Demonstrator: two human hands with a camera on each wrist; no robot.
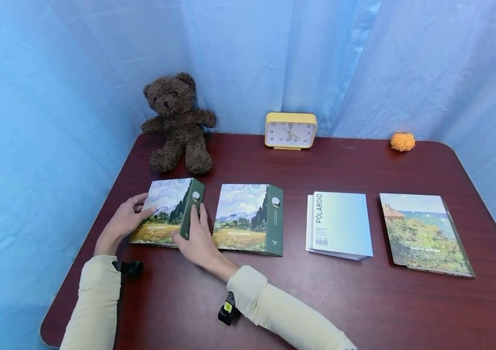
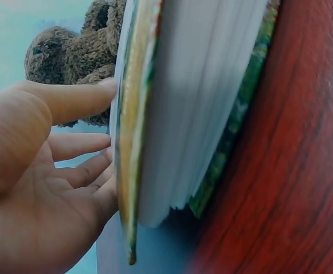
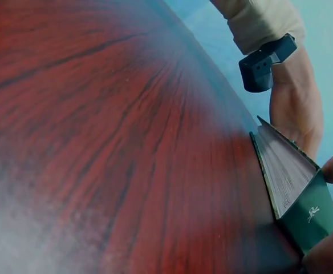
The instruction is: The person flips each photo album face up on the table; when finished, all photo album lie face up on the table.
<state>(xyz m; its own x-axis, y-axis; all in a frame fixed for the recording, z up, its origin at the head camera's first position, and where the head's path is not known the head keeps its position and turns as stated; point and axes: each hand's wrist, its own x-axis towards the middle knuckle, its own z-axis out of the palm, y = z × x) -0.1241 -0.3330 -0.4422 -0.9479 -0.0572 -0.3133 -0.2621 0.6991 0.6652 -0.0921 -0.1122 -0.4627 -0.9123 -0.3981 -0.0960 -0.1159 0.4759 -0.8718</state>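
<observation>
A photo album (image 1: 167, 201) with a painted landscape cover and green spine lies flat at the table's left. My left hand (image 1: 123, 219) holds its left side, thumb on the cover and the other fingers along the edge. At the spine side my right hand (image 1: 201, 243) grips it, with the thumb at the front of the cover and fingers against the green spine (image 3: 310, 220). In the left wrist view, white pages (image 2: 183, 103) show between the covers. A matching photo album (image 1: 241, 214) lies just right of my right hand.
Farther right lie a pale blue Polaroid album (image 1: 344, 221) and a photo album with a seaside cover (image 1: 423, 233). Along the back are a brown teddy bear (image 1: 178, 121), a yellow clock (image 1: 291, 131) and an orange puffy ball (image 1: 403, 142). Blue curtains surround the dark red table (image 1: 362, 301).
</observation>
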